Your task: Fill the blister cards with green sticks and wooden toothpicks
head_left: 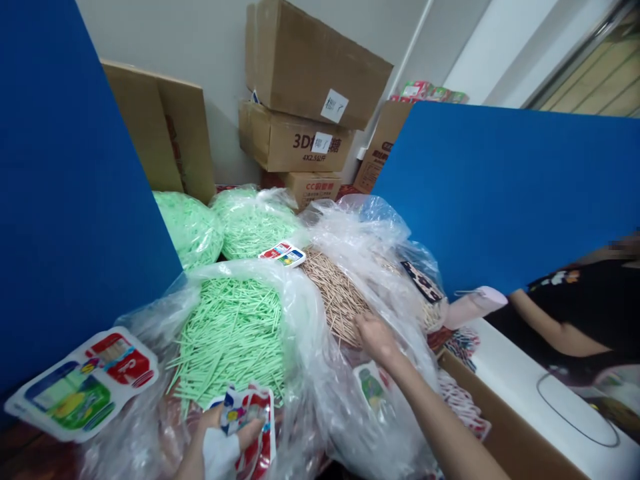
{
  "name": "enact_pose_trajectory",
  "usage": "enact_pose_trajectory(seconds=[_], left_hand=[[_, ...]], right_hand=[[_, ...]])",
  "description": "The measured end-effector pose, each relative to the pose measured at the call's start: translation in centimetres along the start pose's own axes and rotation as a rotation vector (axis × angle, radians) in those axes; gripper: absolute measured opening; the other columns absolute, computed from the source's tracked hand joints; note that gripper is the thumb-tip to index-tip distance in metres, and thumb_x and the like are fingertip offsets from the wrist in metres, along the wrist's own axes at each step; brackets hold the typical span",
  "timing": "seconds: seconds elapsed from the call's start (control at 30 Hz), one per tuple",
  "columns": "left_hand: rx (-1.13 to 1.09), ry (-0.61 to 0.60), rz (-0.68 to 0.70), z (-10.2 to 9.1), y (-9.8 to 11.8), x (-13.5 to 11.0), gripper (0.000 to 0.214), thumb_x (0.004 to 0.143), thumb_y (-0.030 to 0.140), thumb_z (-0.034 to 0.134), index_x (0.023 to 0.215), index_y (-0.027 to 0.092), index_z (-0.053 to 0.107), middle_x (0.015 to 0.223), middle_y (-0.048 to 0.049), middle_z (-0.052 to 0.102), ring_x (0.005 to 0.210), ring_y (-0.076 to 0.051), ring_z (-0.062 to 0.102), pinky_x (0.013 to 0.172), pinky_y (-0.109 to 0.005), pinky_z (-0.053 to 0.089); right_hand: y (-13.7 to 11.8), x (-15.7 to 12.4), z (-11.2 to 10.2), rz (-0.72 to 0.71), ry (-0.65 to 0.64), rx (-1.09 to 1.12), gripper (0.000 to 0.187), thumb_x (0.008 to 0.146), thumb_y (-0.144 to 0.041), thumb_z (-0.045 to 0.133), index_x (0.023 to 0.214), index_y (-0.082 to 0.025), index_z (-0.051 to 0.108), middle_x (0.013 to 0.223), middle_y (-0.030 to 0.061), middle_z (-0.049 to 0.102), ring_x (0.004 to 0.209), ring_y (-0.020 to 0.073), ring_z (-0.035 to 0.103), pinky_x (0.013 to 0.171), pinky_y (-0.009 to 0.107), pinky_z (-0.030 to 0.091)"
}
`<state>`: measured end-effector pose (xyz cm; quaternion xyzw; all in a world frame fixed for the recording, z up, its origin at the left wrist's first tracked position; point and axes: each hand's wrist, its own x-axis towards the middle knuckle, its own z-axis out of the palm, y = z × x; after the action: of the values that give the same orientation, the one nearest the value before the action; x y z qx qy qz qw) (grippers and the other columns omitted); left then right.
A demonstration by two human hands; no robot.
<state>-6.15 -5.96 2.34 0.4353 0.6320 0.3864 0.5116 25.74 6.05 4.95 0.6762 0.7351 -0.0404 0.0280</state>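
My left hand (223, 437), with a white wrapping around part of it, grips a red, white and blue printed candy pouch (257, 440) at the bottom of the view. Just beyond it lies a heap of thin light-green sticks (235, 333) in an opened clear plastic bag. To the right is a heap of thin brown sticks (333, 290) in another clear bag (345, 393). At that heap's near right edge, my right hand (377, 339) has its fingers curled together on the brown sticks; its fingertips are partly hidden.
A stack of printed pouches (83, 383) lies at left; another pouch (283, 254) rests between bags. Blue panels (525, 193) flank the workplace. Cardboard boxes (310, 67) are stacked behind. Right of the bags are a pink cylinder (475, 307) and an open carton (505, 413). Another person's arm (555, 327) shows far right.
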Motion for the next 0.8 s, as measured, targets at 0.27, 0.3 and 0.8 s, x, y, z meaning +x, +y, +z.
enact_pose_trajectory(seconds=[0.27, 0.3, 0.8], left_hand=[[-0.098, -0.096, -0.086, 1.3, 0.4, -0.1, 0.029, 0.052, 0.038, 0.08, 0.066, 0.016, 0.069, 0.062, -0.0035, 0.073, 0.06, -0.024, 0.067, 0.059, -0.029, 0.056], [-0.108, -0.102, -0.09, 1.3, 0.3, -0.1, 0.031, 0.052, 0.04, 0.08, 0.068, 0.015, 0.07, 0.063, -0.0043, 0.073, 0.061, -0.024, 0.068, 0.059, -0.029, 0.056], [0.011, -0.113, 0.014, 0.8, 0.3, 1.0, 0.034, 0.056, 0.044, 0.082, 0.074, 0.017, 0.072, 0.066, -0.0039, 0.074, 0.07, -0.028, 0.069, 0.053, -0.027, 0.054]], right_hand=[[2.4, 1.2, 4.6, 0.02, -0.084, -0.231, 0.029, 0.087, -0.002, 0.038, 0.099, -0.008, 0.064, 0.105, 0.0201, 0.061, 0.104, 0.0298, 0.055, 0.085, 0.042, 0.042], [2.4, 1.3, 4.6, 0.008, -0.091, -0.241, 0.029, 0.087, -0.003, 0.039, 0.099, -0.008, 0.064, 0.106, 0.0196, 0.061, 0.105, 0.0295, 0.054, 0.087, 0.042, 0.042], [4.9, 2.3, 2.0, 0.078, -0.103, 0.008, 0.023, 0.087, -0.01, 0.041, 0.102, -0.012, 0.058, 0.087, 0.015, 0.069, 0.083, 0.0228, 0.065, 0.074, 0.031, 0.042]])
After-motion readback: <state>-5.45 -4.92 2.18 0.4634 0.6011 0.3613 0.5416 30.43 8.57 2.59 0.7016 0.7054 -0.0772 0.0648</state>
